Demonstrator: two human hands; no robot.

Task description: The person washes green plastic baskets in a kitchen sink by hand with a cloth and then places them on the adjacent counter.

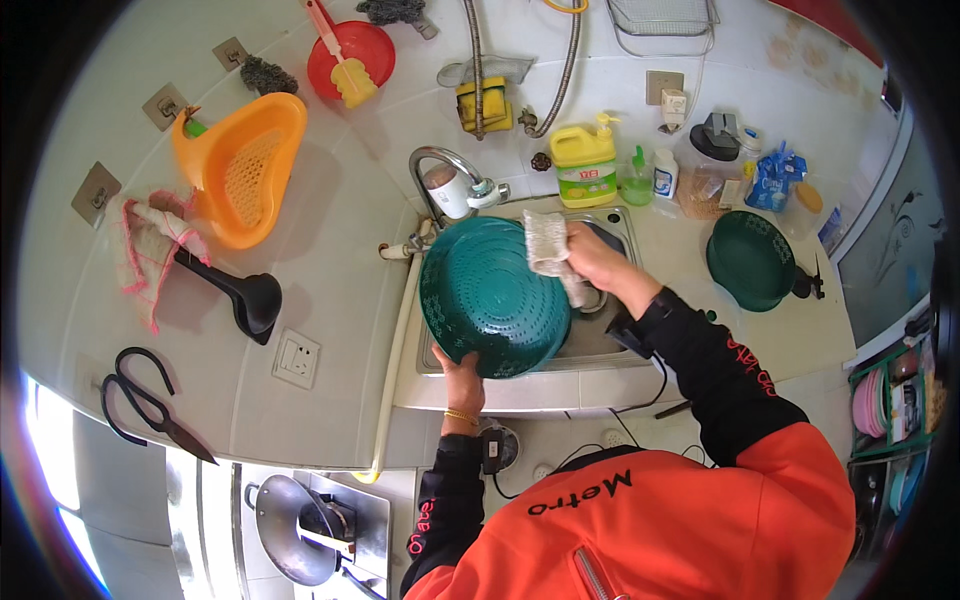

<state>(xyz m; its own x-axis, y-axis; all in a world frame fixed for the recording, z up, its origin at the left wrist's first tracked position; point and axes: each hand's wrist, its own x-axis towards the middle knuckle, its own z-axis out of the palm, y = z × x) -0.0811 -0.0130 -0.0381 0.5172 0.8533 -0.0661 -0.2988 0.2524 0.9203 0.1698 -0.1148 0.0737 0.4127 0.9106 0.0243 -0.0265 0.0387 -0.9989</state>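
Observation:
A large green plastic colander is held tilted over the left part of the steel sink. My left hand grips its near rim, with the thumb over the edge. In my right hand is a pale folded dishcloth, at the colander's right rim; part of the cloth hangs down below the hand. The chrome faucet with a white filter unit arches behind the colander. Much of the sink basin is hidden by the colander and my right arm.
A smaller dark green basin sits on the right counter. Along the back wall stand a yellow dish-soap jug, a green bottle and a white bottle. An orange strainer, a black ladle and scissors hang at left.

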